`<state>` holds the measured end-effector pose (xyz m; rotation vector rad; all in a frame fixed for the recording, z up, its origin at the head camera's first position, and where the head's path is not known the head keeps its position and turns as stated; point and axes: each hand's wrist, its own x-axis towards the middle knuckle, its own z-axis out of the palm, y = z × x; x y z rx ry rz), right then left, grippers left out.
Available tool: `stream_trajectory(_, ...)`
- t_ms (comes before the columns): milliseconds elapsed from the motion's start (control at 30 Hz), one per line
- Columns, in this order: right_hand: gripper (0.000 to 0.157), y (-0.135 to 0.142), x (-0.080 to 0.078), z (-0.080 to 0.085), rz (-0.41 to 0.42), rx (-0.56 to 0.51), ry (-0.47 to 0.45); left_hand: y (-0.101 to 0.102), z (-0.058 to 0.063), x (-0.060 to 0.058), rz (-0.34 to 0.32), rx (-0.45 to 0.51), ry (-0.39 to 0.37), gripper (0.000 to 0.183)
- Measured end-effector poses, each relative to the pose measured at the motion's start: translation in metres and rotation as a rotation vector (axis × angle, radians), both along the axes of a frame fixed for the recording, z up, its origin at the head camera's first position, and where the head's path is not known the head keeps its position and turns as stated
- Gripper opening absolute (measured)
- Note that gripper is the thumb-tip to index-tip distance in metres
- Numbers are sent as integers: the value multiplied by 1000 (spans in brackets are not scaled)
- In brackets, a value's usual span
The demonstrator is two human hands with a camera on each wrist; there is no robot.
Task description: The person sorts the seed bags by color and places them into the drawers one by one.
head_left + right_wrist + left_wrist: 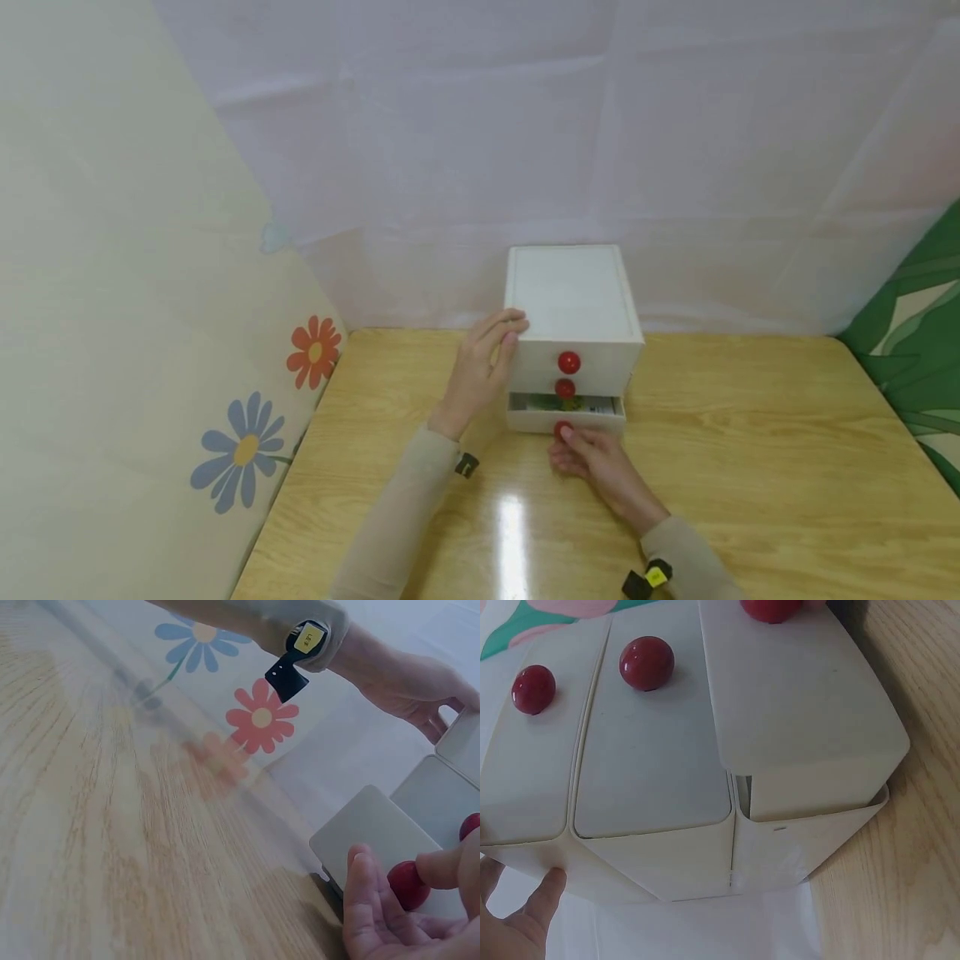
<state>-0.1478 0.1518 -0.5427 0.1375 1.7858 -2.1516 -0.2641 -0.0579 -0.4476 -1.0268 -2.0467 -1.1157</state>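
A white three-drawer desktop cabinet [572, 292] stands near the back of the table, with red round knobs. Its bottom drawer [531, 422] is pulled partly out, showing something green and yellow [567, 403] and printed inside. My right hand [600, 467] pinches the bottom drawer's red knob [407, 886], thumb on one side and fingers on the other. My left hand [477, 367] rests against the cabinet's upper left edge, fingers laid over the top and thumb on the side. In the left wrist view the upper drawers [645, 757] sit flush in the cabinet.
The wooden table [750, 467] ends against a pale cloth backdrop [465, 150]. A left side panel [150, 275] carries printed flowers. Green leaf print [922, 333] hangs at the right. Both wrists wear dark straps, the right one with a yellow tag [658, 573].
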Motion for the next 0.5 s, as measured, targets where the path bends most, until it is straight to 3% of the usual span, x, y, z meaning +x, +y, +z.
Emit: stream_trajectory(500, 43, -6, -15, -7, -106, 4, 8, 1, -1, 0, 1, 9, 25, 29)
